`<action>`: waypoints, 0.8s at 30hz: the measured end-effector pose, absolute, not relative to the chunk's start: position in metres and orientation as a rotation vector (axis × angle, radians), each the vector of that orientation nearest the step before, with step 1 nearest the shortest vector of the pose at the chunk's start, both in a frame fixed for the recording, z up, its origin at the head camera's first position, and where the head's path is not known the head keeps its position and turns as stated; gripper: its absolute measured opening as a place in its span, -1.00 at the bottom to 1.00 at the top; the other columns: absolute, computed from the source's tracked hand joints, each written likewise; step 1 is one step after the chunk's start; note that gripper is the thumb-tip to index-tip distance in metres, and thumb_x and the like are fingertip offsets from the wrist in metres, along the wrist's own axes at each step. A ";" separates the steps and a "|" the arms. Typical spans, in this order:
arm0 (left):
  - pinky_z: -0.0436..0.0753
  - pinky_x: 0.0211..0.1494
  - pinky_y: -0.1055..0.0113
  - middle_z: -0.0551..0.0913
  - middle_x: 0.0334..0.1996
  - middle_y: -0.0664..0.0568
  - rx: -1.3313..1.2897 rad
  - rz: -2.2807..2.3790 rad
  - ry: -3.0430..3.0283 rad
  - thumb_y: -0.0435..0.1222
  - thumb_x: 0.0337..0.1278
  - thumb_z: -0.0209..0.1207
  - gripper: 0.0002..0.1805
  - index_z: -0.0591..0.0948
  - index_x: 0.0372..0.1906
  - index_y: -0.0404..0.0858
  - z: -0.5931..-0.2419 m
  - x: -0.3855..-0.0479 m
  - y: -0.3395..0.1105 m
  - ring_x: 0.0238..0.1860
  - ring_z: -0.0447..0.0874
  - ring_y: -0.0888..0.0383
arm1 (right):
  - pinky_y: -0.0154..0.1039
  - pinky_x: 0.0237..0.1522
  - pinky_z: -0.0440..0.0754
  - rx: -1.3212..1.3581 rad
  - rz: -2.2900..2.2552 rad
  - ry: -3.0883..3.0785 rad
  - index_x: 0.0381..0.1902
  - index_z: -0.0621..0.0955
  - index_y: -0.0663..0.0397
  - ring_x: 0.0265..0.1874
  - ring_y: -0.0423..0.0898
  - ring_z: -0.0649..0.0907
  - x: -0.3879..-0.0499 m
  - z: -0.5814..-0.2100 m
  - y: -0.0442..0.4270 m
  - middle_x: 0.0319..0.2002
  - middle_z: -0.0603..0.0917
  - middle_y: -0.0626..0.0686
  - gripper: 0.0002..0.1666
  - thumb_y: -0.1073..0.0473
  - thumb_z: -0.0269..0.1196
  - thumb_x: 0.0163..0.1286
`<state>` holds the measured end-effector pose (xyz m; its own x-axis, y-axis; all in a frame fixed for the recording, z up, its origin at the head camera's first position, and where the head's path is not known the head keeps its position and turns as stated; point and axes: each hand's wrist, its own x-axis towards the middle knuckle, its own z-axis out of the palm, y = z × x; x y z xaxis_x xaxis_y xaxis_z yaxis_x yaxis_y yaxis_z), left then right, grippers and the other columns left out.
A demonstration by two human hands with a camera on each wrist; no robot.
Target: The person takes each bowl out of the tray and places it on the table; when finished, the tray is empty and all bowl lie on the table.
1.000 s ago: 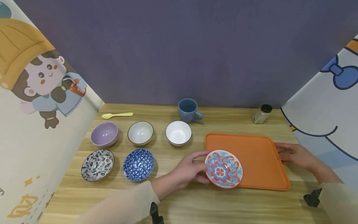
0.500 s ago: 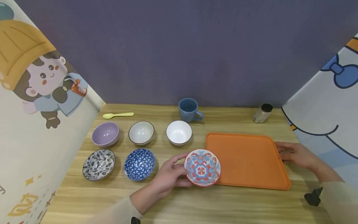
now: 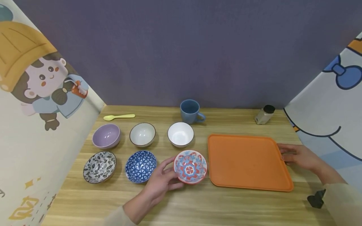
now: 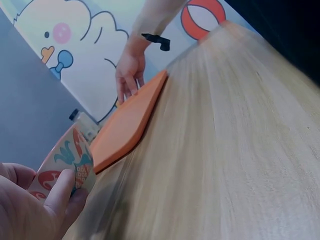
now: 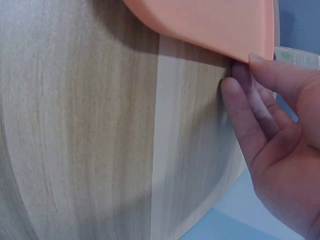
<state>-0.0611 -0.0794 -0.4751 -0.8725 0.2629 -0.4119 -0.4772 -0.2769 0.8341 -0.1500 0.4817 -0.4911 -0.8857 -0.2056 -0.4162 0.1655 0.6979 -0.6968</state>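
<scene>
My left hand (image 3: 160, 182) grips a bowl (image 3: 190, 167) with a red, blue and white pattern, holding it by its left side. In the left wrist view the thumb and fingers wrap the outside of this bowl (image 4: 67, 160), which hangs over the table. An orange tray (image 3: 249, 163) lies flat to the right, apart from the bowl. At the tray's right edge, my right hand (image 3: 298, 157) pinches the rim. The right wrist view has the thumb (image 5: 270, 70) on the tray edge (image 5: 215, 47), one finger tucked close beneath and the other fingers loosely bent.
Left of the hand sit a blue patterned bowl (image 3: 140, 166), a black-and-white leaf bowl (image 3: 99, 167), a purple bowl (image 3: 106, 136) and two white bowls (image 3: 142, 134). Behind are a yellow spoon (image 3: 119, 117), a blue mug (image 3: 190, 112) and a black-lidded jar (image 3: 264, 115). Walls enclose the table.
My left hand has moved left with the patterned bowl, from over the tray's left edge to the bare wood beside it. The right hand and tray have stayed put.
</scene>
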 end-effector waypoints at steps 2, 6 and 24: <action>0.78 0.09 -0.06 0.48 0.32 -0.42 -0.276 2.189 1.532 -0.48 0.29 0.16 -0.19 0.17 0.60 -0.20 -0.477 -0.060 -0.081 -0.03 0.77 -0.13 | -0.14 -0.11 0.84 -0.036 -1.071 2.436 0.57 0.18 0.36 -0.15 -0.35 0.72 -0.149 -0.491 0.482 0.23 0.52 0.49 -0.13 0.08 0.27 0.51; 0.80 0.07 -0.04 0.46 0.34 -0.43 -0.291 2.194 1.555 -0.49 0.30 0.15 -0.20 0.17 0.60 -0.19 -0.481 -0.059 -0.082 -0.05 0.77 -0.12 | -0.14 -0.12 0.84 -0.040 -1.085 2.438 0.57 0.18 0.36 -0.15 -0.33 0.73 -0.148 -0.492 0.483 0.23 0.52 0.50 -0.12 0.07 0.28 0.51; 0.79 0.08 -0.04 0.42 0.36 -0.42 -0.333 2.194 1.579 -0.54 0.33 0.09 -0.20 0.15 0.61 -0.13 -0.493 -0.061 -0.083 0.01 0.75 -0.14 | -0.19 -0.16 0.83 -0.049 -1.053 2.463 0.56 0.16 0.40 -0.15 -0.32 0.73 -0.147 -0.488 0.479 0.25 0.51 0.51 -0.14 0.11 0.25 0.52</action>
<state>-0.0608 -0.0826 -0.4927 -0.8853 0.1910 -0.4240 -0.4627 -0.2708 0.8442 -0.1470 0.4789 -0.4876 -0.8942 -0.2070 -0.3970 0.1439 0.7068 -0.6927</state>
